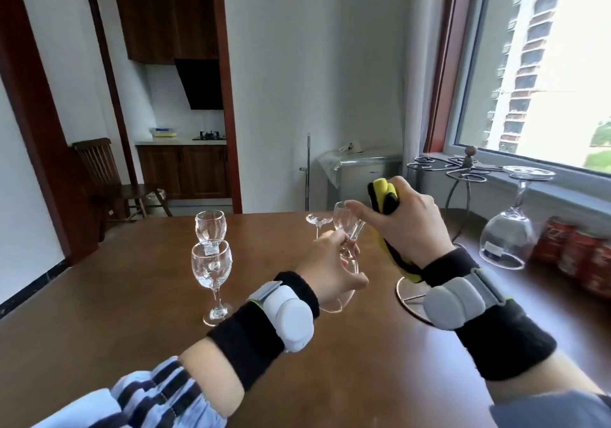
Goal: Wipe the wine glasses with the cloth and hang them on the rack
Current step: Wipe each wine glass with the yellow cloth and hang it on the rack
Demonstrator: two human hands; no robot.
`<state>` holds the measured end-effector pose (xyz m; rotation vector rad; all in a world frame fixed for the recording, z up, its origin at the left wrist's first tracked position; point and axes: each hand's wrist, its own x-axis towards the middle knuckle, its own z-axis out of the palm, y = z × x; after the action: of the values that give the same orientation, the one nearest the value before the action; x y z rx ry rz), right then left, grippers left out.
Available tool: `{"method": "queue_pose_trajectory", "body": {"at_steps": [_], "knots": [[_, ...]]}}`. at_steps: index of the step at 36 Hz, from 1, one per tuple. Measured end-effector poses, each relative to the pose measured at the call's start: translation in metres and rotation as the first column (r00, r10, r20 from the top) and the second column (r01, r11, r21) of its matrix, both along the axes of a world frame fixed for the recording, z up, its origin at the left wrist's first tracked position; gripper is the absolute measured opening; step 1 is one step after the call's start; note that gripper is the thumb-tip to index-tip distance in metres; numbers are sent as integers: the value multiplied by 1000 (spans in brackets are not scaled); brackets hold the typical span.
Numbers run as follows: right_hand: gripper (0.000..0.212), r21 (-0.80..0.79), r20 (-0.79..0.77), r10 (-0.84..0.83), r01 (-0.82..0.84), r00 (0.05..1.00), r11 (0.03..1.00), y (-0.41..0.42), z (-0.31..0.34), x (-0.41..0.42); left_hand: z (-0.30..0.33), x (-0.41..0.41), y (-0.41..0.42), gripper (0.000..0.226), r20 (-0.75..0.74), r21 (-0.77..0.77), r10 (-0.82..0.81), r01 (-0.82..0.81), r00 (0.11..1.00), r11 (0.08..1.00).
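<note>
At centre frame, the left hand [325, 270] is gripping a wine glass [347, 239] tilted above the table [132, 295], its fingers hiding much of the stem. The right hand [405, 226] is clutching a yellow-and-black cloth [383, 196], partly covered by the palm. Left of centre, two upright glasses [210, 262] are standing. At right, the rack [463, 169] is holding one inverted glass [507, 239]; its base ring is partly hidden behind the right wrist.

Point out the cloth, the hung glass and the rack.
cloth [383, 193]: head view, on the yellow fold sticking up from the right hand [410, 226].
hung glass [506, 239]: head view, on its upside-down bowl.
rack [466, 171]: head view, on the centre post below the knob.
</note>
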<state>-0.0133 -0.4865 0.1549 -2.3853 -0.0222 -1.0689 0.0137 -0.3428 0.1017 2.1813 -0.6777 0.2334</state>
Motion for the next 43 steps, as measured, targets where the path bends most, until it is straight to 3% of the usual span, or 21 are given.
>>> {"method": "queue_pose_trajectory", "body": {"at_steps": [9, 16, 19, 23, 28, 35, 41, 43], "knots": [[65, 131, -90, 5, 6, 996, 991, -71, 35, -22, 16, -4, -78, 31, 122, -66, -172, 181, 978, 981], [62, 136, -82, -111, 122, 990, 983, -116, 58, -40, 19, -5, -128, 63, -24, -173, -386, 377, 922, 910], [58, 148, -93, -163, 175, 982, 973, -129, 63, -43, 17, -5, -143, 73, -78, -212, -384, 361, 920, 908], [54, 99, -141, -221, 236, 965, 967, -141, 67, -48, 18, -5, -161, 59, -94, -212, -352, 327, 931, 921], [61, -1, -172, -296, 300, 940, 954, -148, 73, -49, 18, 3, -174, 65, -92, -282, -311, 275, 946, 919], [57, 57, -216, -211, 228, 953, 972, -154, 75, -49, 10, 15, -185, 62, -136, -349, -303, 241, 943, 905], [29, 100, -195, -158, 180, 968, 978, -163, 65, -46, 5, 28, -193, 68, -160, -377, -271, 195, 949, 906], [31, 97, -202, -147, 169, 968, 981, -162, 63, -47, 3, 30, -194, 71, -166, -397, -267, 184, 949, 899]]}}
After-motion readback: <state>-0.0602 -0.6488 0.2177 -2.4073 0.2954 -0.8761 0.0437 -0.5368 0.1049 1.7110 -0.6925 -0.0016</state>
